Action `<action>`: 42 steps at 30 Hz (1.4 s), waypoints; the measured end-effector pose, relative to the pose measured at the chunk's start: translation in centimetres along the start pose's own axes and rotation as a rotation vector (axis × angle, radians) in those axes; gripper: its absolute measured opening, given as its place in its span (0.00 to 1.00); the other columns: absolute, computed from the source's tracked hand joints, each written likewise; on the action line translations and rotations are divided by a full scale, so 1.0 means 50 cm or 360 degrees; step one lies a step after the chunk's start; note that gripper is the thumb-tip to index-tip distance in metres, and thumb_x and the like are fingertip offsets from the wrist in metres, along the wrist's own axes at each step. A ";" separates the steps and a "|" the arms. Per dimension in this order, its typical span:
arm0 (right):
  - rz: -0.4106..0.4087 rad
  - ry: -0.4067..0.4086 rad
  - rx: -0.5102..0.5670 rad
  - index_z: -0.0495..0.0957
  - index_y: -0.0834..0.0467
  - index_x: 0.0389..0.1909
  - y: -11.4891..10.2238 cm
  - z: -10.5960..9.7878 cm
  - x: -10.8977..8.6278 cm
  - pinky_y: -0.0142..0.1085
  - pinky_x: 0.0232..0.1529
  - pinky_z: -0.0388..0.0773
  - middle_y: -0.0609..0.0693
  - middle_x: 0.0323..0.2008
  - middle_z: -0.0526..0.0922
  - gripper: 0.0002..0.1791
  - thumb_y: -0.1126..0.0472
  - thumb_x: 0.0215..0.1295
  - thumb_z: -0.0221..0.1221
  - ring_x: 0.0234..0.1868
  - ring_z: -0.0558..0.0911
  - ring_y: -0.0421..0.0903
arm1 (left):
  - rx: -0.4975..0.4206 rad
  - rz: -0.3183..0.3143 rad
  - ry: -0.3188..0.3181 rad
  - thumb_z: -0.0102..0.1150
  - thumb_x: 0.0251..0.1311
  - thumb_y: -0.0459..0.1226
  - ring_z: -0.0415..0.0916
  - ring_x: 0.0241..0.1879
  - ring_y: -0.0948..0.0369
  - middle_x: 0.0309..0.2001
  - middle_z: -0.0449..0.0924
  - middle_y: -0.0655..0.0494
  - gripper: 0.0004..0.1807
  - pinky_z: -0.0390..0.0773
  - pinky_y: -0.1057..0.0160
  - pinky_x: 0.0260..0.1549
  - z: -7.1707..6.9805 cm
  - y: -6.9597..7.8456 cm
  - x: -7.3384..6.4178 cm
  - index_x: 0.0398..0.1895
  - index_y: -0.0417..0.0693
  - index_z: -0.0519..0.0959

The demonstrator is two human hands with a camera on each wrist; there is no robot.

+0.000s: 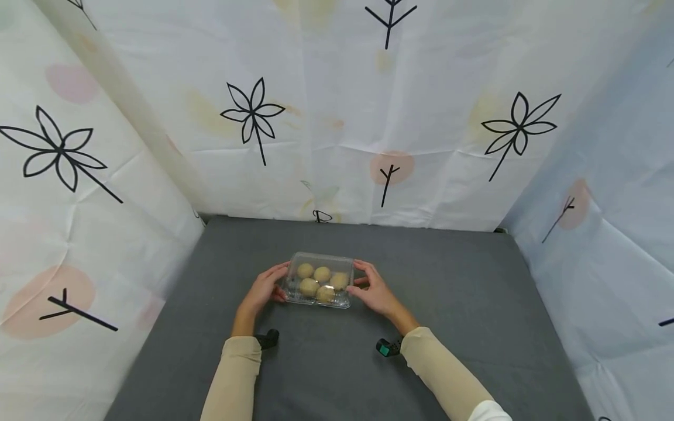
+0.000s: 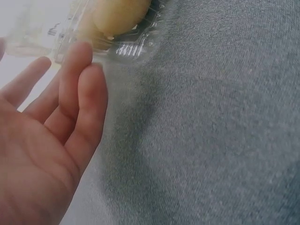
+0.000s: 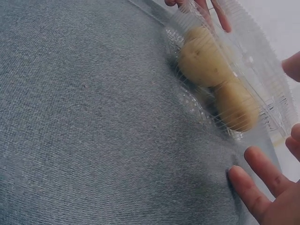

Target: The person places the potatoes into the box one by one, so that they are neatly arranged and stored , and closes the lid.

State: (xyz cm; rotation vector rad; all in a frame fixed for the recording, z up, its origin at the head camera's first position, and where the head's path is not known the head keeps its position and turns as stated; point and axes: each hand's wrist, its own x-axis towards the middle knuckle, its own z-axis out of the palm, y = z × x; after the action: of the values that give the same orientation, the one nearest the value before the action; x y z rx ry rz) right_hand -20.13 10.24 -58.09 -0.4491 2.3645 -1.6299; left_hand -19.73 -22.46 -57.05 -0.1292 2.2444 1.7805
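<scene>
A clear plastic clamshell box [image 1: 337, 261] lies on the grey cloth, its lid over several small potatoes [image 1: 322, 274]. At its left side is my left hand [image 1: 263, 288], fingers lightly bent and fingertips right at the box edge. My right hand [image 1: 375, 292] is spread at the right side, with its thumb by the near right corner. In the left wrist view, the relaxed fingers [image 2: 91, 101] overlap the box wall below a potato [image 2: 119, 16]. The right wrist view shows spread fingers [image 3: 265, 171] beside the box, close to two potatoes [image 3: 236, 105].
Grey cloth [image 1: 447, 280] covers the table around the box. Patterned white curtains [image 1: 337, 128] hang behind the table and along both sides. A dark wrist camera [image 1: 268, 339] sits at the left wrist, and another wrist camera [image 1: 388, 347] at the right.
</scene>
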 end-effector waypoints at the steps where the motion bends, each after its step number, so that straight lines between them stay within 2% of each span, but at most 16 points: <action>1: -0.0006 -0.0003 0.0000 0.58 0.55 0.79 0.001 0.001 0.000 0.53 0.58 0.78 0.55 0.79 0.55 0.38 0.59 0.72 0.62 0.64 0.76 0.63 | -0.0019 -0.0011 -0.0013 0.45 0.80 0.49 0.80 0.24 0.62 0.59 0.74 0.33 0.28 0.84 0.58 0.33 -0.002 0.000 -0.002 0.77 0.51 0.66; 4: -0.0014 -0.0004 -0.0006 0.57 0.54 0.79 0.005 0.003 0.000 0.53 0.59 0.78 0.54 0.80 0.54 0.39 0.60 0.72 0.62 0.65 0.76 0.63 | -0.0070 -0.0047 -0.0061 0.47 0.79 0.42 0.80 0.27 0.63 0.67 0.72 0.35 0.28 0.84 0.59 0.36 -0.008 -0.004 -0.007 0.79 0.54 0.63; 7: -0.0022 -0.0011 -0.0011 0.56 0.54 0.79 0.005 0.002 -0.002 0.52 0.59 0.77 0.54 0.80 0.53 0.39 0.60 0.73 0.62 0.65 0.75 0.63 | -0.0109 -0.0066 -0.0117 0.48 0.75 0.35 0.81 0.31 0.64 0.76 0.63 0.40 0.32 0.84 0.60 0.40 -0.011 -0.008 -0.012 0.80 0.55 0.60; 9: -0.0026 -0.0019 -0.0018 0.55 0.53 0.80 0.005 0.001 -0.003 0.53 0.59 0.77 0.53 0.81 0.52 0.39 0.60 0.73 0.61 0.65 0.75 0.63 | -0.0111 -0.0053 -0.0150 0.49 0.71 0.32 0.81 0.33 0.63 0.78 0.60 0.40 0.35 0.84 0.60 0.42 -0.012 -0.009 -0.015 0.81 0.54 0.58; 15: -0.0040 -0.0052 -0.0028 0.52 0.53 0.81 0.002 0.000 -0.009 0.53 0.60 0.76 0.53 0.82 0.49 0.41 0.61 0.73 0.60 0.66 0.74 0.63 | -0.0115 -0.0038 -0.0165 0.55 0.64 0.26 0.80 0.40 0.61 0.79 0.58 0.38 0.42 0.84 0.56 0.45 -0.009 -0.006 -0.021 0.81 0.52 0.57; 21: -0.0014 -0.0078 -0.0012 0.49 0.52 0.83 0.000 0.008 -0.013 0.49 0.59 0.77 0.52 0.83 0.46 0.44 0.59 0.72 0.62 0.65 0.76 0.60 | -0.0101 -0.0056 -0.0143 0.58 0.62 0.25 0.81 0.41 0.59 0.77 0.60 0.37 0.44 0.85 0.58 0.43 0.000 -0.012 -0.024 0.81 0.52 0.57; 28: 0.0050 -0.0057 -0.0046 0.47 0.50 0.83 -0.003 0.014 -0.020 0.43 0.51 0.80 0.52 0.83 0.46 0.45 0.60 0.71 0.60 0.62 0.80 0.56 | -0.0136 -0.0088 -0.0116 0.59 0.62 0.25 0.81 0.40 0.61 0.76 0.60 0.37 0.44 0.84 0.59 0.43 0.007 -0.019 -0.025 0.81 0.52 0.58; 33: 0.0104 0.0006 -0.0068 0.50 0.50 0.83 -0.009 0.019 -0.022 0.37 0.47 0.79 0.58 0.78 0.58 0.47 0.63 0.67 0.62 0.55 0.83 0.54 | -0.0167 -0.0090 -0.0117 0.58 0.62 0.25 0.81 0.40 0.60 0.78 0.58 0.39 0.46 0.84 0.57 0.44 0.009 -0.023 -0.023 0.82 0.56 0.54; 37: 0.0231 0.0052 0.0032 0.53 0.59 0.80 -0.006 0.027 -0.024 0.37 0.41 0.80 0.66 0.68 0.70 0.46 0.62 0.63 0.62 0.47 0.84 0.50 | -0.0193 -0.0098 -0.0110 0.58 0.62 0.24 0.81 0.40 0.59 0.79 0.56 0.41 0.50 0.83 0.57 0.42 0.008 -0.023 -0.023 0.83 0.62 0.50; 40: 0.0332 0.0081 0.0121 0.65 0.68 0.69 -0.001 0.034 -0.027 0.37 0.39 0.82 0.66 0.58 0.79 0.35 0.61 0.63 0.62 0.41 0.84 0.46 | -0.0193 -0.0082 -0.0125 0.58 0.62 0.24 0.81 0.39 0.58 0.80 0.54 0.38 0.50 0.83 0.59 0.41 0.006 -0.022 -0.022 0.83 0.60 0.49; 42: 0.0365 0.0078 0.0086 0.75 0.66 0.56 0.000 0.036 -0.030 0.35 0.38 0.82 0.61 0.47 0.84 0.22 0.59 0.64 0.60 0.37 0.83 0.42 | -0.0191 -0.0084 -0.0133 0.58 0.62 0.25 0.81 0.41 0.58 0.79 0.54 0.36 0.49 0.83 0.59 0.42 0.005 -0.022 -0.023 0.83 0.57 0.49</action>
State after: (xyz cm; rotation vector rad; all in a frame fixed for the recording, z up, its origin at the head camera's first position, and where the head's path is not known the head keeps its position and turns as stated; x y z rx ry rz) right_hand -18.09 9.27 -58.69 -0.1233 2.3012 -1.6101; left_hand -18.33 -22.58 -57.86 -0.1337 2.0580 1.8574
